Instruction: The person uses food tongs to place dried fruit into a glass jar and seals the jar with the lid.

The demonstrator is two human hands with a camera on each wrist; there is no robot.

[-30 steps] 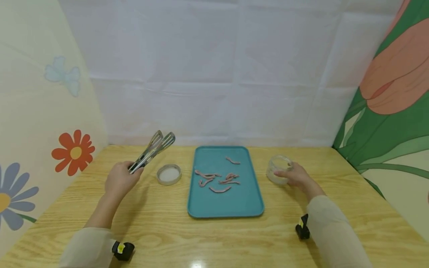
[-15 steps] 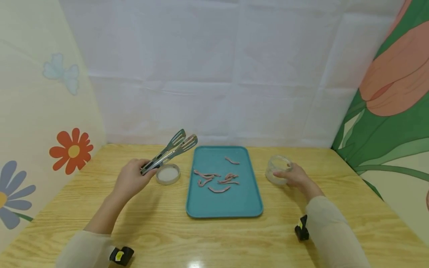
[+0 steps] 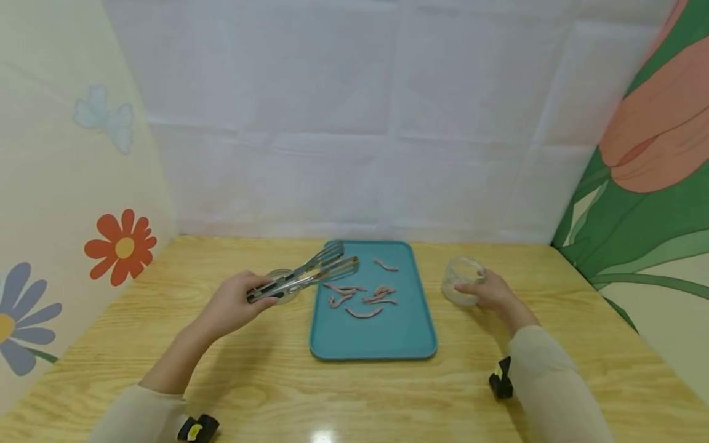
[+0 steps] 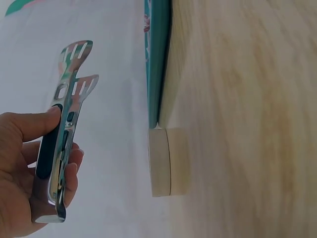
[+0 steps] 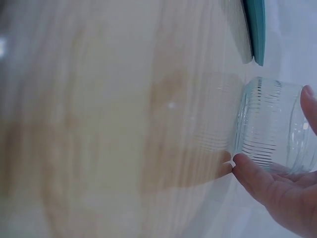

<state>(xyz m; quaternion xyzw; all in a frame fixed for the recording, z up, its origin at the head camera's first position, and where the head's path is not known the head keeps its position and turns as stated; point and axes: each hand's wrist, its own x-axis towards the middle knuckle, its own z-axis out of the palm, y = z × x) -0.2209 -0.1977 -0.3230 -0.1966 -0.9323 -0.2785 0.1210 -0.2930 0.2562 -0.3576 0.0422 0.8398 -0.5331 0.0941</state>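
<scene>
Metal tongs [image 3: 301,277] with slotted ends are gripped by my left hand [image 3: 235,304], thumb on one dark-inlaid arm in the left wrist view. Their slotted ends stand apart, over the left edge of the blue tray [image 3: 371,341]. Several thin pinkish strips [image 3: 364,313] lie on that tray, mostly around its middle. A round jar lid [image 3: 288,296] sits on the table, partly hidden behind the tongs. My right hand [image 3: 493,294] holds a clear glass jar [image 3: 460,281] that stands upright right of the tray. Ribbed walls of the jar [image 5: 267,124] show in the right wrist view.
The light wooden table [image 3: 365,400] carries everything. A white cloth [image 3: 354,123] hangs along its back edge. Flower-patterned panels stand at the left [image 3: 44,184] and right [image 3: 653,184].
My left hand has moved right with the tongs, and their slotted ends have swung down from upright to over the tray's left edge. My right hand and the jar stay put.
</scene>
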